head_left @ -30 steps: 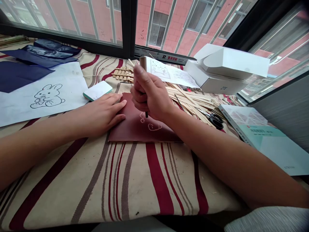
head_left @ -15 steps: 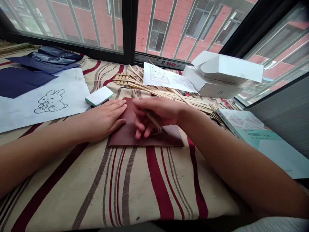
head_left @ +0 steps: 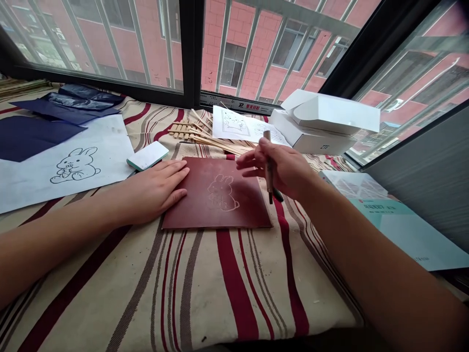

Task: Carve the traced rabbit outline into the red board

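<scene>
Maroon board [head_left: 198, 210] pinned under flat, open left hand [head_left: 154, 188]; just right of its rabbit outline [head_left: 222, 193], right hand [head_left: 289, 168] clasping carving tool [head_left: 270, 190] upright, tip down.

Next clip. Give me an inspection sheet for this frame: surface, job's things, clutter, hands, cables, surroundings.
Surface: striped cloth over the table, red and brown stripes on beige.
Job's things: dark red board bearing a pale rabbit outline; carving tool held roughly upright, tip down, at the board's right edge.
Clutter: rabbit drawing, dark blue sheets, white block, wooden sticks, printed sheet, white boxes, book.
Hands: left hand flat, fingers on the board's left edge; right hand grips the carving tool.
Cables: nothing seen.
Surroundings: barred window, red brick building outside.
</scene>
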Demonstrator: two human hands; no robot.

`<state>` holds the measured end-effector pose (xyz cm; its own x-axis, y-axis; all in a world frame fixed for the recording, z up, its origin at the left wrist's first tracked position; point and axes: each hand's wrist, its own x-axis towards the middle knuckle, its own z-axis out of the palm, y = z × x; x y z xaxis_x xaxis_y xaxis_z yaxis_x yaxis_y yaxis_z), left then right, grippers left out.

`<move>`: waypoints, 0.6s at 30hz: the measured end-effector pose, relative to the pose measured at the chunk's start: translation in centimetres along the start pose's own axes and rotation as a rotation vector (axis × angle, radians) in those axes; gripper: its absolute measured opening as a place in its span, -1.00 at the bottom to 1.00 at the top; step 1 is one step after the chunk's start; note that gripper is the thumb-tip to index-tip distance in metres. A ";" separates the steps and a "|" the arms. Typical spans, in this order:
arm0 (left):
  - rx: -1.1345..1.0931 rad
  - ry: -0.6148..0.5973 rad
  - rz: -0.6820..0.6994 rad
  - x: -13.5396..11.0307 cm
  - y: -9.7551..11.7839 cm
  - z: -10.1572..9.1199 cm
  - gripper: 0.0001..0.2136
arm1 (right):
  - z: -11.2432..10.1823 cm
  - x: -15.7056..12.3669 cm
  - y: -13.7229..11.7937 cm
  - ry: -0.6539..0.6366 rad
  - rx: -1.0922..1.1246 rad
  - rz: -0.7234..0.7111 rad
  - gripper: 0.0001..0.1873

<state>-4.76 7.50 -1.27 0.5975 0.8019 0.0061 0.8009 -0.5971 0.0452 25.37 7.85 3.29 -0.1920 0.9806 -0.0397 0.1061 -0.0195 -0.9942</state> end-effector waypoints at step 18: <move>-0.766 0.221 -0.335 -0.7 1.5 -2.5 -0.58 | -1.8 0.4 -0.4 0.008 -0.951 0.029 -0.67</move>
<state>-4.07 6.09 1.29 0.2495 0.9664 0.0622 0.6383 -0.2124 0.7399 26.99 8.56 3.80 -0.1699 0.9837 -0.0591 0.8610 0.1190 -0.4944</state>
